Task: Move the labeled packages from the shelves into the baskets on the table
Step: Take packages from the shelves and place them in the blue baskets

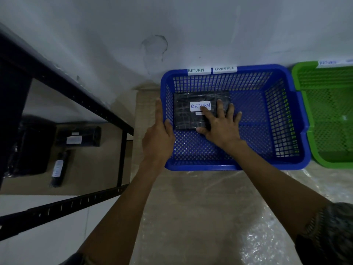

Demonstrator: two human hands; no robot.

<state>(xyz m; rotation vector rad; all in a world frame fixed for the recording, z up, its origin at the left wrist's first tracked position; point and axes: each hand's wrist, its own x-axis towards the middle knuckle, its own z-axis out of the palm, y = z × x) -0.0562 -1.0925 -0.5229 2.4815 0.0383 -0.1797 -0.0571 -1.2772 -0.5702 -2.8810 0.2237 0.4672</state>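
Observation:
A black wrapped package (188,113) with a white "RETURN" label lies flat in the far left of the blue basket (286,165). My right hand (219,123) rests on the package's right part with fingers spread and straight. My left hand (159,134) grips the basket's left rim, thumb inside the wall and fingers along the outside. The basket's far rim carries tags reading "RETURN" and "OVERDUE". More black labeled packages (78,139) and a slim one (58,169) lie on a lower shelf at the left.
A green basket (303,77) stands right of the blue one, touching it, with a tag on its far rim. The black metal shelf frame (76,92) runs along the left. The table (200,217) is covered in clear plastic. A white wall stands behind.

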